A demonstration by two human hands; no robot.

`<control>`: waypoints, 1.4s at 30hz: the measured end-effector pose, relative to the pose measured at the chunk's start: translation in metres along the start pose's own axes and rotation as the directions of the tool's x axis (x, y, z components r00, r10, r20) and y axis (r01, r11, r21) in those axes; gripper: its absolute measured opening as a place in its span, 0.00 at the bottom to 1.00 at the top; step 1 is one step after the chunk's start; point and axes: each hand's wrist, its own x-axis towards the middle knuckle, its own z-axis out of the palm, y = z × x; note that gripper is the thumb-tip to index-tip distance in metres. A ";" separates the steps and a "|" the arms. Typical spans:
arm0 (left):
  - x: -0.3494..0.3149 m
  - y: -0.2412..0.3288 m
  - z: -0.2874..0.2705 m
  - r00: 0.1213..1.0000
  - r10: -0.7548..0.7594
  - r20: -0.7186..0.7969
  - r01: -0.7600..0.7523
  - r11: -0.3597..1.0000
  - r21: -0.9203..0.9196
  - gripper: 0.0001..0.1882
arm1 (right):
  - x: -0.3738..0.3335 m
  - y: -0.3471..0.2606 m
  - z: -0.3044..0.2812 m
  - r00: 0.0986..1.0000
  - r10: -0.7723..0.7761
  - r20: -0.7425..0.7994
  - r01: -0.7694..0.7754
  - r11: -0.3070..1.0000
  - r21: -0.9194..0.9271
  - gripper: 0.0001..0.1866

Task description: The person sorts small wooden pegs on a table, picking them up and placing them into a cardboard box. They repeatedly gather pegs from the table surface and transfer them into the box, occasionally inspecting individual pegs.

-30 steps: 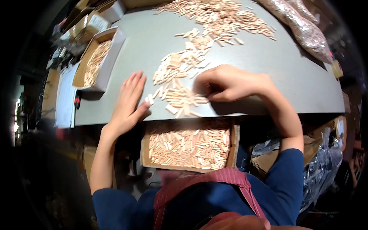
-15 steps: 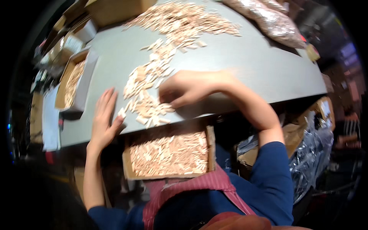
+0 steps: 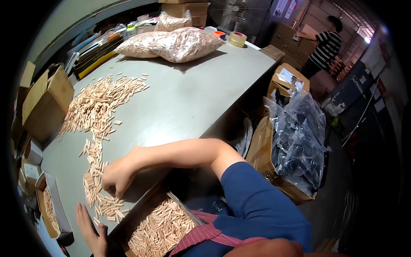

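Small wooden dowels (image 3: 94,186) lie in a trail along the left of the grey table and widen into a heap (image 3: 99,103) farther back. My right hand (image 3: 121,174) is curled down at the near part of the trail, fingers bent inward; what they hold, if anything, is hidden. Flat at the table's near left, my left hand (image 3: 90,229) has its fingers stretched out and thumb apart, just beside the loose dowels, with nothing in it. Against my apron, below the table edge, an open box (image 3: 186,206) is full of dowels.
A narrow carton (image 3: 55,188) holding dowels stands at the left edge, with a taller cardboard box (image 3: 48,100) behind it. Plastic bags of dowels (image 3: 184,45) and a tape roll (image 3: 237,39) sit at the back. Right of the table is a carton (image 3: 262,150) with clear plastic; a person (image 3: 324,45) stands beyond.
My view has swung to the right, bringing the far table end and another person into sight. My right hand stays curled at the dowel trail, my left stays spread beside it.
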 end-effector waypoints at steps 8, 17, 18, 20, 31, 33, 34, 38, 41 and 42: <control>0.006 -0.002 0.004 1.000 0.005 0.008 -0.005 1.000 0.011 0.45 | -0.018 -0.027 -0.011 0.977 0.184 0.107 -0.193 0.978 0.079 0.15; 0.009 0.011 -0.004 0.999 0.044 -0.009 -0.044 0.999 -0.030 0.41 | -0.014 -0.026 -0.006 0.974 0.134 0.184 -0.152 0.985 0.087 0.15; 0.013 0.015 -0.008 0.998 0.058 -0.011 -0.059 0.998 -0.035 0.40 | -0.013 -0.025 -0.006 0.974 0.123 0.192 -0.139 0.988 0.073 0.15; 0.013 0.006 0.003 0.993 0.101 -0.066 -0.102 0.995 -0.017 0.40 | -0.016 -0.027 -0.005 0.970 0.130 0.204 -0.153 0.983 0.104 0.15; 0.012 -0.005 0.007 0.996 0.039 -0.077 -0.043 0.998 -0.041 0.41 | -0.019 -0.009 -0.018 0.972 0.222 0.076 -0.235 0.923 0.305 0.16; 0.008 -0.003 -0.007 0.997 0.064 -0.040 -0.063 0.998 0.028 0.46 | -0.020 0.004 -0.028 0.983 0.172 -0.066 -0.162 0.978 0.131 0.13; 0.008 -0.004 -0.005 0.996 0.085 -0.022 -0.084 0.996 0.040 0.50 | -0.022 -0.005 -0.032 0.930 0.365 -0.038 -0.343 0.901 0.265 0.14; 0.007 0.002 -0.002 0.996 0.058 0.070 -0.067 0.987 0.146 0.55 | -0.015 -0.010 -0.032 0.907 0.405 -0.114 -0.364 0.891 0.270 0.11; 0.010 0.003 -0.001 0.992 0.039 0.117 -0.055 0.989 0.139 0.57 | -0.007 0.005 -0.015 0.947 0.136 -0.291 -0.130 0.991 0.039 0.09; 0.011 0.005 0.000 0.992 0.041 0.118 -0.058 0.988 0.145 0.56 | -0.005 0.004 -0.012 0.952 0.099 -0.291 -0.097 0.995 0.021 0.08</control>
